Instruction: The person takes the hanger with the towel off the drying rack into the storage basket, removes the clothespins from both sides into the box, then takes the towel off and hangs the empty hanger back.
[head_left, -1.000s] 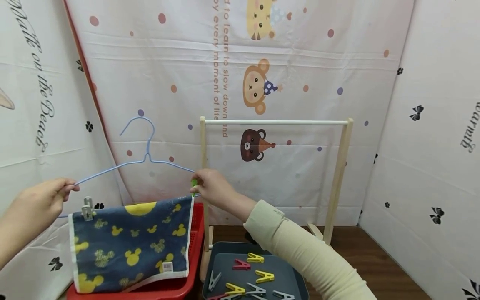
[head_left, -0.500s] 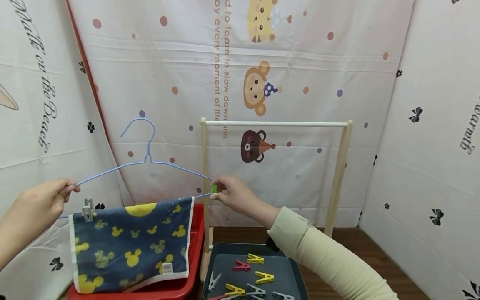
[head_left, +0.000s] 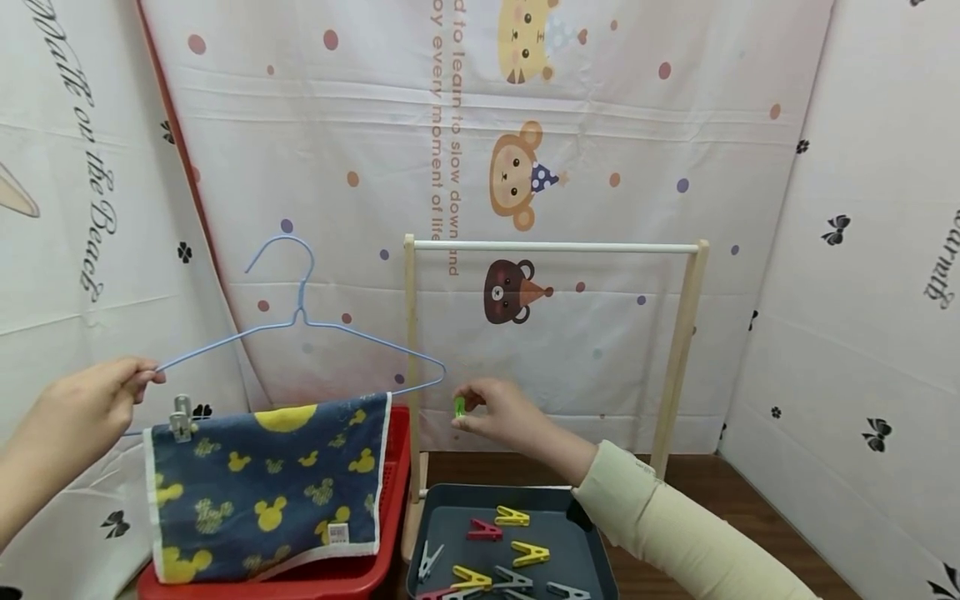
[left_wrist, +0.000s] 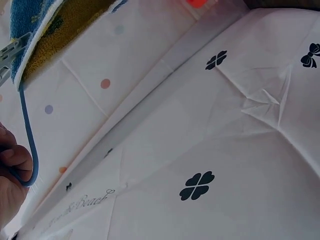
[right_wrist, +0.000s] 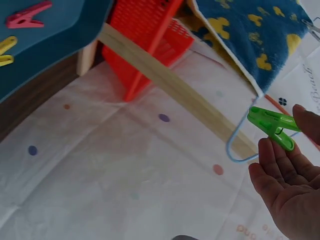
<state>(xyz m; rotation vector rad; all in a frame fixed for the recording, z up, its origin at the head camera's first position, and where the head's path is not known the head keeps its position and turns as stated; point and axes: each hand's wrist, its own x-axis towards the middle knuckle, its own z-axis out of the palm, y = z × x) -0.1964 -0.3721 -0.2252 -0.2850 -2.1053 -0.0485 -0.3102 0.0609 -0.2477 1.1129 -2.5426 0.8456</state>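
My left hand [head_left: 93, 410] grips the left arm of a blue wire clothes hanger [head_left: 352, 328], its hook pointing up. Over the hanger's lower bar drapes a navy towel [head_left: 258, 492] with yellow mouse-head shapes. A grey clothespin [head_left: 180, 418] clips the towel's top left corner to the bar; the top right corner has no pin on it. Just right of the hanger's right end, my right hand [head_left: 510, 417] pinches a green clothespin [right_wrist: 272, 125] between thumb and fingers, apart from the wire. In the left wrist view, fingers [left_wrist: 17, 157] curl around the hanger's end.
Below the towel stands a red basket [head_left: 393, 500]. A dark tray [head_left: 442, 508] to its right holds several yellow, red and grey clothespins. Behind the tray rises a wooden rack [head_left: 678, 358] with a white rail [head_left: 555, 247]. Printed cloth hangs at the back and sides.
My right hand has moved right and slightly down with the green clothespin, from the towel's right corner along the hanger and off its end. The left hand and towel stay nearly still.
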